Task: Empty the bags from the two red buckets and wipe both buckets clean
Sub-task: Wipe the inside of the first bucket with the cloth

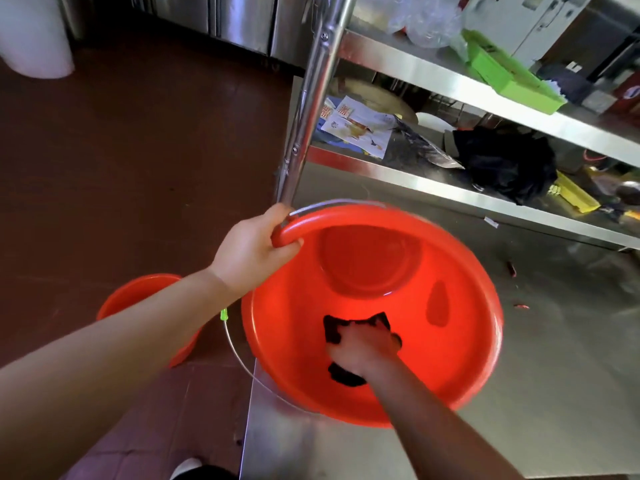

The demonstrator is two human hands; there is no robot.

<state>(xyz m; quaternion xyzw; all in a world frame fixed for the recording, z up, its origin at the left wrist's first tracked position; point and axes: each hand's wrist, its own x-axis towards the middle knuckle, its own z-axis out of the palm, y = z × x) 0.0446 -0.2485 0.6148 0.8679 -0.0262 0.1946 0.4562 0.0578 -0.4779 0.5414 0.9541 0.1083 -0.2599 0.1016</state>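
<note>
Head view: left hand (254, 249) gripping bucket (450, 258) rim, far-left side; right hand (363, 344) inside bucket, clutching dark cloth (334, 329) against near wall; base deeper, untouched.

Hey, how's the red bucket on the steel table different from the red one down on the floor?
The bucket on the table is tilted toward the camera, showing its whole inside; the bucket on the floor is mostly hidden behind the left forearm. The left hand grips the table bucket's rim while the right hand presses a dark cloth inside it; nothing touches the floor one. Both are red plastic.
</note>
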